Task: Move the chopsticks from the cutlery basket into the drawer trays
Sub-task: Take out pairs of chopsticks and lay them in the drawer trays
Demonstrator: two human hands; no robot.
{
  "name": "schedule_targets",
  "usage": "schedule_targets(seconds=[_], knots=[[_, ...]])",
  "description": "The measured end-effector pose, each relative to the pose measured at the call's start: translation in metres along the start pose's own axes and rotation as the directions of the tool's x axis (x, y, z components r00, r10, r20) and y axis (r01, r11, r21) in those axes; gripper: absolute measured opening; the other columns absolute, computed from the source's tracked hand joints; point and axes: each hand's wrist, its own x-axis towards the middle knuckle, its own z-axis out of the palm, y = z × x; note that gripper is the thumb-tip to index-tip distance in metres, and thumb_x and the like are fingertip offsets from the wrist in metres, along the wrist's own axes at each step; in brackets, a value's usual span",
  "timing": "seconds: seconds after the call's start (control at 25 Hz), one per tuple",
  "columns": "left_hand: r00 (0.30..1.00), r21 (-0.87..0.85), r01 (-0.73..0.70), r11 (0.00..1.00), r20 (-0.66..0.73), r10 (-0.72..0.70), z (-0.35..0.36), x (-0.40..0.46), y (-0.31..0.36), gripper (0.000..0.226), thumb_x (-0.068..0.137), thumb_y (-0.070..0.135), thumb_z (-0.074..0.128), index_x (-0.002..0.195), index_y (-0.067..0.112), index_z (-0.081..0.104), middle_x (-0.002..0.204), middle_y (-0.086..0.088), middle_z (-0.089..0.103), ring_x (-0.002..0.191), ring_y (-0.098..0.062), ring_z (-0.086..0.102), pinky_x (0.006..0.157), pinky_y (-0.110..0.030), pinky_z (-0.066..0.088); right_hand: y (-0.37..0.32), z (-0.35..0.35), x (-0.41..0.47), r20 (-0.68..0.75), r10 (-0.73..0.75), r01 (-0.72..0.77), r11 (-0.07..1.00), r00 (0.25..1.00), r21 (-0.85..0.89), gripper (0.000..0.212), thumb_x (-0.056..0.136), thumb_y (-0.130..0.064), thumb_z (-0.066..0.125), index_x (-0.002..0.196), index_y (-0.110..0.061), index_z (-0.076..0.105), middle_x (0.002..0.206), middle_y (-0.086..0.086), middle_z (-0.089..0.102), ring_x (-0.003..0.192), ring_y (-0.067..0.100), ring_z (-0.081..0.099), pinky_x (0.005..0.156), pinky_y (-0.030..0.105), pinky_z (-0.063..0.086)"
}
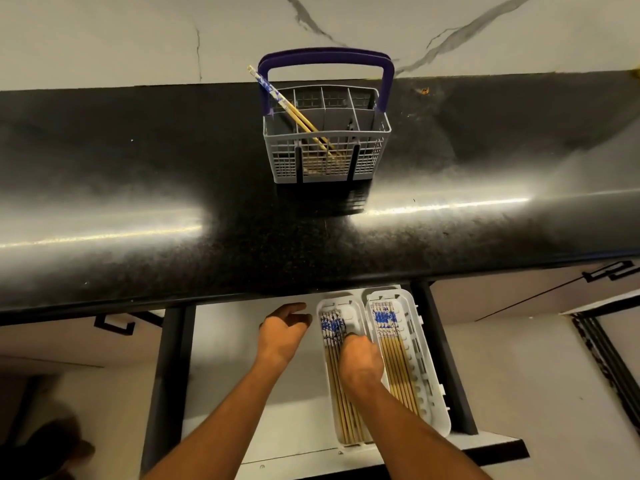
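Two chopsticks with blue-and-white patterned tops and bamboo-coloured shafts lean diagonally in a grey cutlery basket, their tops sticking out past its back left corner; the other compartments that can be seen hold no chopsticks. The basket has a tall purple handle and stands on a dark, glossy speckled countertop in front of a pale marble-look wall. Below the counter edge a drawer is pulled open. On its right side two long white trays lie side by side, touching. The left tray holds a row of matching chopsticks laid lengthwise with the patterned ends away from the person; the right tray holds another neat row pointing the same way. The right hand reaches down into the left tray, fingers curled over the chopsticks there; whether it is pinching them or only pressing on them cannot be told. The left hand hovers over the bare drawer floor just left of the trays, fingers loosely bent and holding nothing.
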Motion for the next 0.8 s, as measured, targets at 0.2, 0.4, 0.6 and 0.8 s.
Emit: schedule_targets(seconds=[0.2, 0.4, 0.6, 0.8], knots=[[1.000, -0.036, -0.013, 0.999, 0.008, 0.013, 0.0042, 0.0021, 0.0052, 0.028, 0.086, 0.009, 0.069, 0.108, 0.027, 0.065, 0.105, -0.002, 0.073, 0.096, -0.016, 0.067, 0.077, -0.022, 0.051, 0.0005, -0.0023, -0.0036, 0.019, -0.014, 0.014, 1.000, 1.000, 0.003, 0.019, 0.099, -0.007, 0.048, 0.112, -0.007, 0.063, 0.105, 0.008, 0.072, 0.088, 0.016, 0.071, 0.065, 0.020, 0.051], [1.000, -0.060, -0.020, 0.998, 0.008, 0.021, 0.0065, 0.0026, 0.0082, 0.028, 0.086, 0.008, 0.068, 0.109, 0.024, 0.066, 0.106, -0.003, 0.073, 0.098, -0.017, 0.067, 0.083, -0.025, 0.052, 0.0028, -0.0010, -0.0051, 0.012, -0.030, 0.030, 1.000, 0.999, 0.007, 0.020, 0.099, -0.007, 0.048, 0.115, -0.007, 0.060, 0.107, 0.008, 0.070, 0.089, 0.015, 0.071, 0.074, 0.022, 0.057], [1.000, -0.059, -0.017, 0.998, 0.000, 0.017, 0.0069, 0.0011, 0.0046, 0.027, 0.086, 0.010, 0.069, 0.109, 0.024, 0.066, 0.105, -0.003, 0.073, 0.097, -0.017, 0.068, 0.081, -0.025, 0.053, 0.0038, -0.0010, -0.0072, 0.006, -0.043, 0.043, 0.999, 0.999, 0.007, 0.021, 0.099, -0.006, 0.048, 0.117, -0.008, 0.059, 0.107, 0.007, 0.070, 0.089, 0.014, 0.070, 0.073, 0.021, 0.057], [1.000, -0.066, -0.006, 0.998, -0.006, 0.006, 0.0063, 0.0005, 0.0006, 0.025, 0.086, 0.012, 0.070, 0.107, 0.026, 0.066, 0.106, -0.003, 0.074, 0.096, -0.018, 0.068, 0.083, -0.028, 0.056, 0.0037, -0.0026, -0.0083, -0.005, -0.059, 0.059, 0.998, 0.998, -0.011, 0.021, 0.100, -0.007, 0.047, 0.118, -0.007, 0.058, 0.106, 0.007, 0.069, 0.088, 0.014, 0.070, 0.071, 0.021, 0.056]])
